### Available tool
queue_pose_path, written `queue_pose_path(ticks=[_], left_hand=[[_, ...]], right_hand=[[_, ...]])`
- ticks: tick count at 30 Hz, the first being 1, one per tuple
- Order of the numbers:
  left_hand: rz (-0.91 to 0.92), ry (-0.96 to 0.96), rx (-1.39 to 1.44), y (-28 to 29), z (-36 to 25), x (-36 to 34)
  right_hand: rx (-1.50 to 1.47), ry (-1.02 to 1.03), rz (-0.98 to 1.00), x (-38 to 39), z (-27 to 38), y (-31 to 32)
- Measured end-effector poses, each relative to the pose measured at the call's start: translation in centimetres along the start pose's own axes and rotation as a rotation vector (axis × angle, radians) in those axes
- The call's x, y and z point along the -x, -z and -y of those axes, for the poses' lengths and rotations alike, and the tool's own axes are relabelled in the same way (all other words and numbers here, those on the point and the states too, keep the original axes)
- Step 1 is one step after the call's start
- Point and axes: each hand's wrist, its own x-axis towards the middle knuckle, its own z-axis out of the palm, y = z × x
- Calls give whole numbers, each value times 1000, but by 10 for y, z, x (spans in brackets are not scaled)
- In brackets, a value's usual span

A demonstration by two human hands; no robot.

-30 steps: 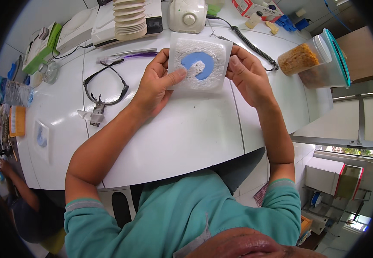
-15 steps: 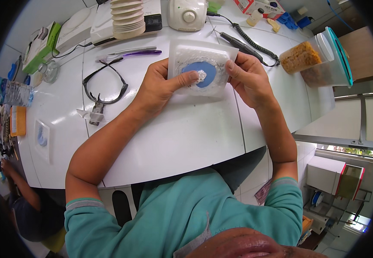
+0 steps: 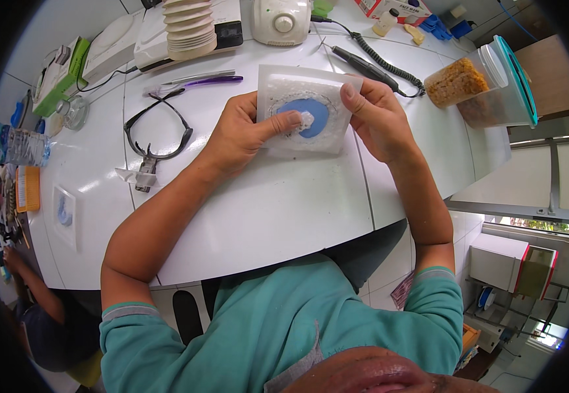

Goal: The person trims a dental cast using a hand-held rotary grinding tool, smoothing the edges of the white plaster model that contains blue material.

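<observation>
Both hands grip a translucent, whitish square piece point(image 3: 281, 82) with a blue oval point(image 3: 314, 124) ringed by bumpy white material. My left hand point(image 3: 242, 131) holds its left side, the thumb lying near a white lumpy patch in the blue middle. My right hand point(image 3: 379, 118) pinches the upper right corner, thumb on the front. The fingers behind the piece are hidden. Left of my hands lie black-framed glasses point(image 3: 186, 137) with a clip-on attachment point(image 3: 145, 175) and slim tools point(image 3: 212, 79). A black corded handpiece point(image 3: 356, 63) lies beyond the piece.
A white control box point(image 3: 281, 23), pleated stack point(image 3: 189, 29) and green carton point(image 3: 58, 78) stand behind. Food containers point(image 3: 458, 85) sit right, a small clear tray point(image 3: 63, 216) left. Another person's arm point(image 3: 35, 281) shows at lower left.
The square piece has dropped slightly and tilted. My left thumb has moved right toward its middle, and my right thumb has moved left onto its corner. The handpiece shows more fully.
</observation>
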Motion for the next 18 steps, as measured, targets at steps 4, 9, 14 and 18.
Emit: queue_pose_path(ticks=[4, 9, 14, 18], left_hand=[[9, 7, 12, 0, -1, 0], [35, -1, 11, 0, -1, -1], [38, -9, 25, -1, 0, 0], [42, -12, 34, -2, -1, 0]], right_hand=[[-84, 13, -22, 0, 0, -8], [-141, 19, -57, -2, 2, -11], [-142, 48, -74, -3, 0, -12], [-183, 41, -103, -4, 0, -14]])
